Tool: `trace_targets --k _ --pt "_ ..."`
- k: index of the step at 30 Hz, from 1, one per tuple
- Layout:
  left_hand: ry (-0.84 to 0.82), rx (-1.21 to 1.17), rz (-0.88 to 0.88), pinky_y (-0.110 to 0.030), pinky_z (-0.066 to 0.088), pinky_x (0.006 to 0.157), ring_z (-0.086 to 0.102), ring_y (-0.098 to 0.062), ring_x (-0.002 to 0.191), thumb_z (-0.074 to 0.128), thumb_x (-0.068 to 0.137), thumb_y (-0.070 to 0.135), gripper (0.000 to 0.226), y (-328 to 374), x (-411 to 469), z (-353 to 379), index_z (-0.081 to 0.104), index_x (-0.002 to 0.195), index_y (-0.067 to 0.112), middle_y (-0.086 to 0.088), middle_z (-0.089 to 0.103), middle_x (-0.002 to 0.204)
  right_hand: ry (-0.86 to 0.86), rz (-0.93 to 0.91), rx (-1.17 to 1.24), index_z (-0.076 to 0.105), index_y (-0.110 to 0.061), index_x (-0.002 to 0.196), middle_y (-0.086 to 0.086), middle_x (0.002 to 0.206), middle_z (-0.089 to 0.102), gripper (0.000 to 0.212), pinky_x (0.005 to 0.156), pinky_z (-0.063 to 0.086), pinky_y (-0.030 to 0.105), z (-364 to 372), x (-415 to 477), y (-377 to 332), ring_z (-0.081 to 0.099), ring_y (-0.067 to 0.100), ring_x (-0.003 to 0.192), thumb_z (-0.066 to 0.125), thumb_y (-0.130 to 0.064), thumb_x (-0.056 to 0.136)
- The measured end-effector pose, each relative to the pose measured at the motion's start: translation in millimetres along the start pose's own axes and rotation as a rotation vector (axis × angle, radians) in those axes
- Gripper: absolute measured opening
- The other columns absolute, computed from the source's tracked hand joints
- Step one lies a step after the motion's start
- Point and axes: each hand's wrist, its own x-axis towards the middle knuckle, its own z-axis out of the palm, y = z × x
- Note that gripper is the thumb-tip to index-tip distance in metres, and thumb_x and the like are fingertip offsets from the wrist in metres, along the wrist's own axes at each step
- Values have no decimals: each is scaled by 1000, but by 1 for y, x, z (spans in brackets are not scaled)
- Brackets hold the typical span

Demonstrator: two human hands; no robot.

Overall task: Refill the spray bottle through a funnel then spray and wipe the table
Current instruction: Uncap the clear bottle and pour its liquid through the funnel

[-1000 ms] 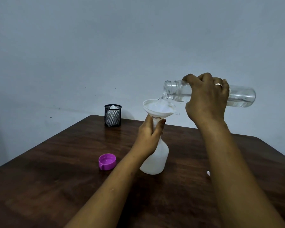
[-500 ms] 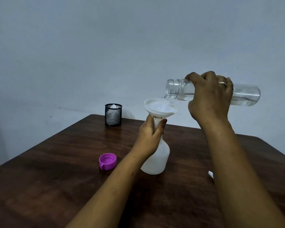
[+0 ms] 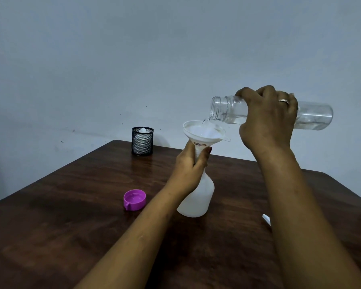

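Two hands busy: left hand point(image 3: 191, 163) wrapped round funnel point(image 3: 202, 132) stem at spray bottle point(image 3: 198, 197) neck, right hand point(image 3: 267, 119) grasping clear bottle point(image 3: 313, 115). Spray bottle upright mid-worktop point(image 3: 71, 205), neck up. Clear bottle's long axis near level, mouth pointing left over funnel rim. We'd pour thin stream, tilt slowly, brace funnel.

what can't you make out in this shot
Head view only:
- Where the funnel sits in the spray bottle neck: covered by the left hand.
- A white object on the table: mostly behind the right forearm.
- What fills the black mesh cup: too small to identify.
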Motion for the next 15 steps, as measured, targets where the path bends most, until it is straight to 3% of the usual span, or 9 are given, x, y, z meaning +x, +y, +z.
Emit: trace_targets --k 15 --pt "-2 -1 -11 -9 42 63 58 -6 71 47 97 24 5 2 0 0 48 95 20 3 60 78 -4 -8 4 56 -29 120 8 117 51 61 117 5 42 0 -1 0 43 33 122 54 11 73"
